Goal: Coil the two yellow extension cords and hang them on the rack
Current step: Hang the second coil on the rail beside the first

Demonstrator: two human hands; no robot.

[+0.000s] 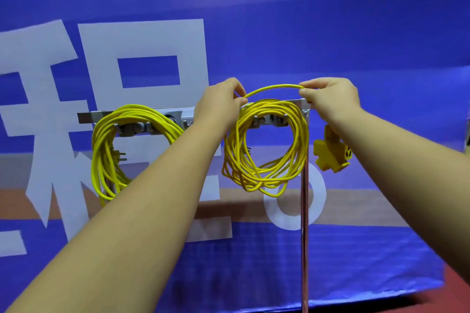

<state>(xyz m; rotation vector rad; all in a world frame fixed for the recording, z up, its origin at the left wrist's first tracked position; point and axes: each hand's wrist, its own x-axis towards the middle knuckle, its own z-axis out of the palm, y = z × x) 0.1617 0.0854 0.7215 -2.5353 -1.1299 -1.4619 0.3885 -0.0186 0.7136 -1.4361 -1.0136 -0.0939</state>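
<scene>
Two coiled yellow extension cords hang on a grey metal rack (pixel 86 117). The left coil (pixel 101 150) droops from the rack's left hooks, its plug showing inside the loop. The right coil (pixel 267 150) hangs near the rack's right end. One loose strand (pixel 273 88) arches above that coil. My left hand (pixel 220 107) pinches the strand's left end at the top of the coil. My right hand (pixel 328 96) pinches its right end by the rack's corner. A yellow socket block (pixel 330 151) dangles under my right wrist.
A chrome pole (pixel 304 236) runs down from the rack's right end to the floor. Behind the rack stretches a blue banner (pixel 356 33) with large white characters. A strip of red floor (pixel 455 295) shows at the lower right.
</scene>
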